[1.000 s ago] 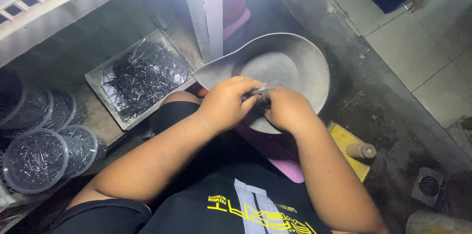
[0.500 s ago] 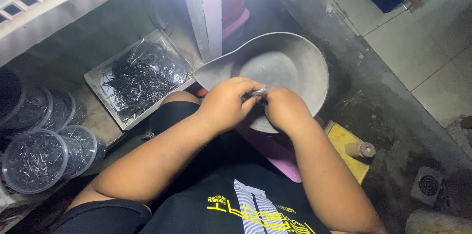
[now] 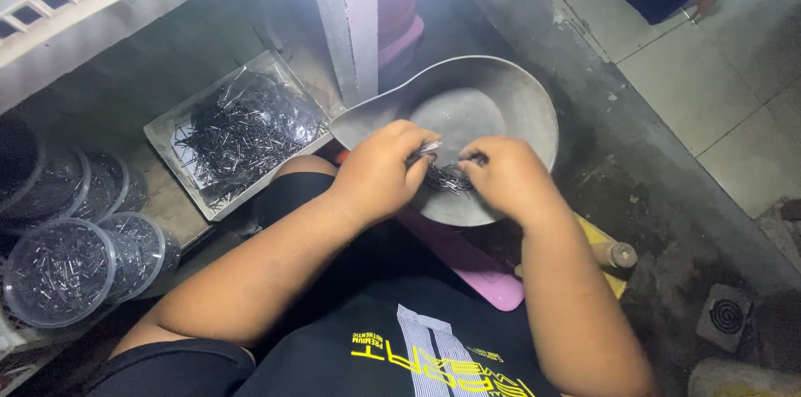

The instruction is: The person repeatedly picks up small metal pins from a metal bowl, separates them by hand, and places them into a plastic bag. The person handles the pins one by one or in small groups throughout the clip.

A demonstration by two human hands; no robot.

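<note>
Over a grey metal scoop-shaped pan (image 3: 501,92), my left hand (image 3: 380,172) and my right hand (image 3: 505,176) meet above its near rim. Between them is a small bundle of thin dark nails (image 3: 449,177), pinched by the fingers of both hands. The pan's inside looks bare apart from that bundle. It rests on a pink stand (image 3: 467,263) in front of my lap.
A shallow rectangular tray (image 3: 179,134) heaped with loose dark nails lies to the left. Round clear plastic tubs (image 3: 58,272) of nails stand at the far left. A grey post (image 3: 350,22) rises behind the pan. A floor drain (image 3: 726,318) and pale tiles lie right.
My hands stay together over the pan's near rim. The fingers shift slightly on the nail bundle; nothing else has moved.
</note>
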